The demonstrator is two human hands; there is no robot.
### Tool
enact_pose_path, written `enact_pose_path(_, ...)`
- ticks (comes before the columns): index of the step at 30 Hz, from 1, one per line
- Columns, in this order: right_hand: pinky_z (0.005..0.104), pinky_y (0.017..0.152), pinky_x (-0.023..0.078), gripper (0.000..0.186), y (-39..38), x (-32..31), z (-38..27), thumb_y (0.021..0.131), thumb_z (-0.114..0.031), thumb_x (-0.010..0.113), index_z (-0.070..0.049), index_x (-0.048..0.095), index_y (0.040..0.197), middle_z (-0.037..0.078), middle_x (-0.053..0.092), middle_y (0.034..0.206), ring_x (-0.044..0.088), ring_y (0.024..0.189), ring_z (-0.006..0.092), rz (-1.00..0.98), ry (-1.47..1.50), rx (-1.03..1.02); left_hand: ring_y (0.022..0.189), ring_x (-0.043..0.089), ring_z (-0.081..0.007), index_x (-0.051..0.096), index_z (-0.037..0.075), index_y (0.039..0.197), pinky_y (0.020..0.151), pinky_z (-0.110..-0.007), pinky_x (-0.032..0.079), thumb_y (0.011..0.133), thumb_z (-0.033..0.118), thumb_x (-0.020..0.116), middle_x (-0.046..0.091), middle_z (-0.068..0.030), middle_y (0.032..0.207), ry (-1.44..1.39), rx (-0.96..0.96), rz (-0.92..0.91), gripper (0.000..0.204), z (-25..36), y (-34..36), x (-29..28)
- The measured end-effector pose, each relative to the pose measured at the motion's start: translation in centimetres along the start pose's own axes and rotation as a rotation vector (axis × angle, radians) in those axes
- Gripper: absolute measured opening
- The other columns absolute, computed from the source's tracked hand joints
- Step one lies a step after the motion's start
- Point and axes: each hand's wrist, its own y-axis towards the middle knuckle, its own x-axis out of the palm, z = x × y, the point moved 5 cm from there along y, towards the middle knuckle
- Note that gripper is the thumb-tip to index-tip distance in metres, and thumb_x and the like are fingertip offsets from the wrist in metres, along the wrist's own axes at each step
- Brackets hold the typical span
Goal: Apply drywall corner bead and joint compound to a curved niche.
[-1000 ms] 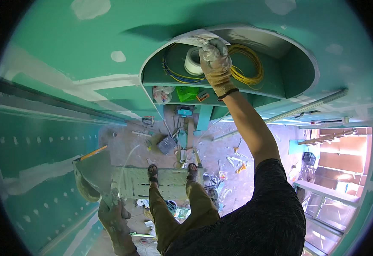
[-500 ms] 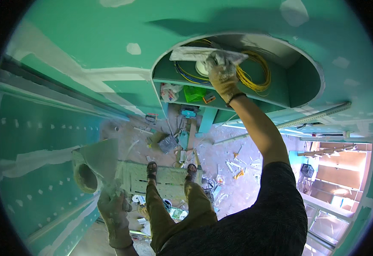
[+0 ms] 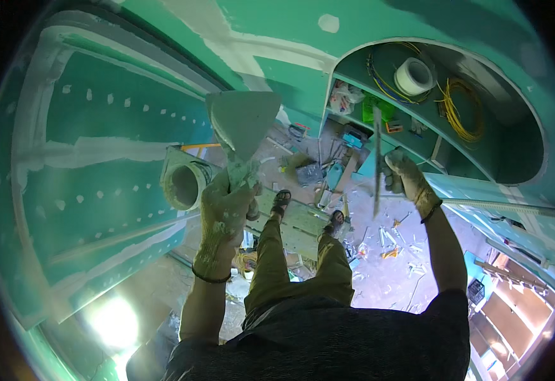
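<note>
My left hand (image 3: 222,209), in a dusty work glove, is closed around the handle of a wide putty knife (image 3: 247,120). The knife's triangular blade points upward and is coated with pale compound. To the right, my gloved right hand (image 3: 408,176) grips a plastering trowel (image 3: 378,159), whose flat plate is seen nearly edge-on. The two tools are apart, with a gap between them. Beside my left hand is a pale, round-mouthed tub or pipe end (image 3: 184,187); which of the two I cannot tell.
A rounded wall niche (image 3: 512,143) at upper right holds a white roll (image 3: 414,77), a yellow cable coil (image 3: 465,114) and a green bag (image 3: 377,109). My feet stand on a slatted platform (image 3: 303,219). Scraps litter the floor (image 3: 411,254). A green board wall (image 3: 109,127) rises at left.
My right hand has come down from the niche, and the trowel has turned edge-on. The putty knife in my left hand has risen toward the middle. The view has shifted left.
</note>
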Motion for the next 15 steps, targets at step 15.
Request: enact_pose_path(15, 0.0225, 0.049, 0.041, 0.035, -2.6, 18.9, -15.7, 0.090, -0.043, 0.074, -0.009, 0.063, 0.089, 0.000, 0.061, 0.072, 0.054, 0.056, 0.0072, -0.330, -0.207, -0.149, 0.057, 0.051, -0.0069, 0.067, 0.002, 0.097, 0.052, -0.026, 0.043, 0.088, 0.010, 0.064, 0.058, 0.0037, 0.069, 0.447, 0.203, -0.011, 0.012, 0.5, 0.2, -2.6)
